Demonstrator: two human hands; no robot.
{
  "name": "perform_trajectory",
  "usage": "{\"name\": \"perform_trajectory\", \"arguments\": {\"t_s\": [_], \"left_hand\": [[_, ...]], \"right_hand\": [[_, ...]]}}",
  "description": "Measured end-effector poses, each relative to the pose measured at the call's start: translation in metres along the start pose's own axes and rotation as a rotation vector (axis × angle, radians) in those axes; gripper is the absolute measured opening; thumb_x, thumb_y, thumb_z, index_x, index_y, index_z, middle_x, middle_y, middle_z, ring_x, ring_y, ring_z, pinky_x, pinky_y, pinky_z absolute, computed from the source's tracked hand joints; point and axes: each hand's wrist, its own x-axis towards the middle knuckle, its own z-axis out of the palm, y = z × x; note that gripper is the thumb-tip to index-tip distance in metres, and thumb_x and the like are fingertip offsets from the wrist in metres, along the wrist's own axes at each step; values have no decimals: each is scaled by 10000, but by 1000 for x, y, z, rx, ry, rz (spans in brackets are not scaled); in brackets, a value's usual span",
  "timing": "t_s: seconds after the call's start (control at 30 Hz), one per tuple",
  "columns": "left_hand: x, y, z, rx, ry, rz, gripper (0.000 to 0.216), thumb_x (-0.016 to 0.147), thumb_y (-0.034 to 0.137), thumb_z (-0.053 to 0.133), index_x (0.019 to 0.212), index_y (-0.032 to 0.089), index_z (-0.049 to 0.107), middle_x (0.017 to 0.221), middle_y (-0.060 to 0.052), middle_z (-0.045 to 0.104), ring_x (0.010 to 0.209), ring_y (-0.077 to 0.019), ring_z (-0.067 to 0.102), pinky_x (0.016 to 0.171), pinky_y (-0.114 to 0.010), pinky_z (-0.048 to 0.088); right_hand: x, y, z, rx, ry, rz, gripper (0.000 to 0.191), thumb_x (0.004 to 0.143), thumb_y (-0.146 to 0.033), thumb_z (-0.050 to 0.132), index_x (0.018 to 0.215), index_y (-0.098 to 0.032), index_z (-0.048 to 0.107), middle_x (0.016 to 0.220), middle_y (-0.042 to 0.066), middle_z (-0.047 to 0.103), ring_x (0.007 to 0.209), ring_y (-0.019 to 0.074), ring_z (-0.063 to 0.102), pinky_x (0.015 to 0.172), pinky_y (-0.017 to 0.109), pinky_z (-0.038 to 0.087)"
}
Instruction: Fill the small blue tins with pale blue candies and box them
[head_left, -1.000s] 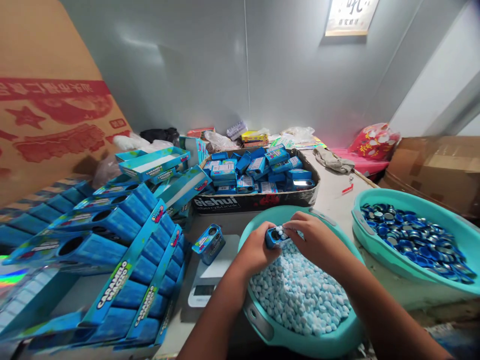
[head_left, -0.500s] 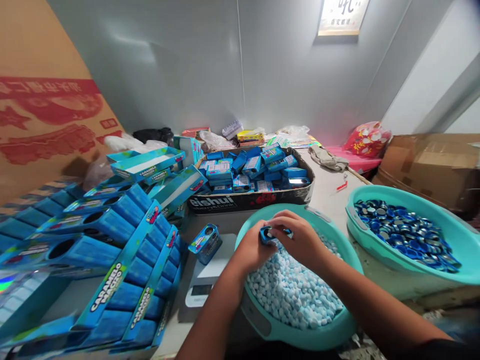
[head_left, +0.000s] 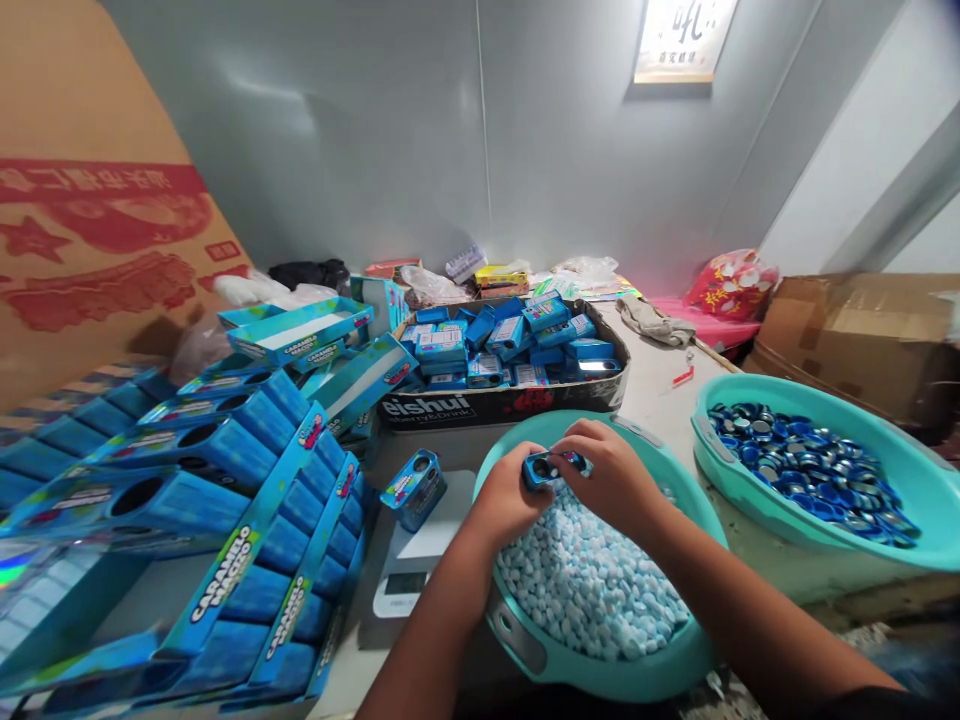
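Our left hand [head_left: 511,495] is curled around a small blue candy tin [head_left: 537,472], its dark round opening facing up. Our right hand [head_left: 604,465] reaches in from the right, fingertips drawn together at the top of that tin; we cannot tell whether they pinch anything.

Both hands are above the left far part of a turquoise tub [head_left: 622,685], which holds a heap of pale blue and white candies [head_left: 600,585]. Just left of the tub we have a white digital scale [head_left: 439,530] with another blue tin [head_left: 416,490] on it, its opening also uncovered. Farther left, display trays [head_left: 225,575] printed "CARAMELO" stand stacked and tilted, many filled with open tins.

On the far side of our tub, a black-sided carton [head_left: 510,405] holds a jumble of blue tins [head_left: 510,335]. To the right, a second turquoise tub [head_left: 780,525] contains loose shiny blue and silver caps [head_left: 817,470]. Beyond it on the desk [head_left: 645,375] we see a small red object [head_left: 683,376] and a crumpled grey cloth [head_left: 656,320].
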Motion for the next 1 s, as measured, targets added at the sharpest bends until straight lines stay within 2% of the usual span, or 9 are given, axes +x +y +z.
{"name": "perform_trajectory", "arguments": {"t_s": [0.1, 0.2, 0.3, 0.43, 0.5, 0.57, 0.63, 0.73, 1.0], "left_hand": [[0, -1, 2, 14, 7, 14, 265, 709, 154, 634, 971, 179, 613, 833, 15, 656, 753, -155, 585, 649, -246, 426], [0, -2, 3, 10, 3, 41, 342, 693, 155, 666, 1031, 177, 619, 910, -3, 678, 814, -173, 615, 706, -262, 468], [0, -4, 1, 13, 18, 63, 418, 638, 140, 718, 1044, 173, 623, 1018, -37, 683, 949, -217, 639, 851, -311, 500], [1, -5, -2, 43, 138, 64, 506, 591, 139, 763, 1074, 144, 612, 1345, -142, 544, 1271, -300, 506, 1090, -391, 382], [0, -4, -1, 46, 146, 60, 464, 625, 132, 730, 1073, 150, 608, 1277, -127, 589, 1209, -281, 552, 1042, -375, 418], [-2, -3, -1, 46, 109, 55, 401, 664, 130, 686, 1055, 166, 607, 1059, -66, 669, 999, -231, 633, 886, -325, 483], [-3, -2, 1, 52, 61, 53, 335, 685, 137, 661, 1014, 178, 614, 890, -15, 673, 827, -192, 633, 752, -281, 477], [-5, -2, 2, 64, 20, 50, 326, 687, 136, 651, 1007, 183, 619, 888, -2, 675, 816, -182, 622, 717, -263, 450], [-4, -5, 4, 40, -29, 22, 336, 652, 104, 645, 981, 163, 624, 847, -9, 664, 778, -179, 607, 672, -255, 425]], "right_hand": [[-1, -11, 9, 25, 9, 2, 114, 886, -209, 596, 924, -229, 702, 916, 77, 626, 862, 235, 577, 793, 394, 482], [-1, -11, 12, 43, 89, 23, 147, 904, -242, 586, 1011, -228, 685, 1008, 96, 626, 971, 259, 578, 877, 427, 468], [0, 1, 6, 80, 136, 78, 171, 940, -286, 531, 1018, -222, 669, 1028, 95, 627, 987, 257, 590, 890, 427, 465], [3, 20, -5, 163, 80, 185, 226, 961, -344, 471, 942, -217, 656, 945, 66, 644, 910, 235, 619, 827, 393, 485], [4, 23, -7, 209, 56, 195, 253, 966, -393, 476, 958, -213, 654, 968, 65, 644, 939, 231, 620, 840, 382, 490], [3, 21, -6, 245, 25, 164, 275, 953, -439, 519, 1045, -212, 644, 1049, 73, 630, 1005, 232, 609, 859, 371, 495], [1, 16, -2, 256, -18, 115, 344, 922, -463, 583, 1157, -214, 609, 1137, 84, 607, 1076, 239, 590, 900, 376, 492], [-2, 12, 7, 253, -58, 76, 430, 878, -444, 650, 1231, -216, 560, 1190, 94, 601, 1128, 252, 575, 973, 412, 467], [-4, 17, 12, 340, -80, 191, 479, 886, -499, 615, 1254, -201, 542, 1197, 112, 624, 1093, 261, 598, 924, 431, 500]]}}
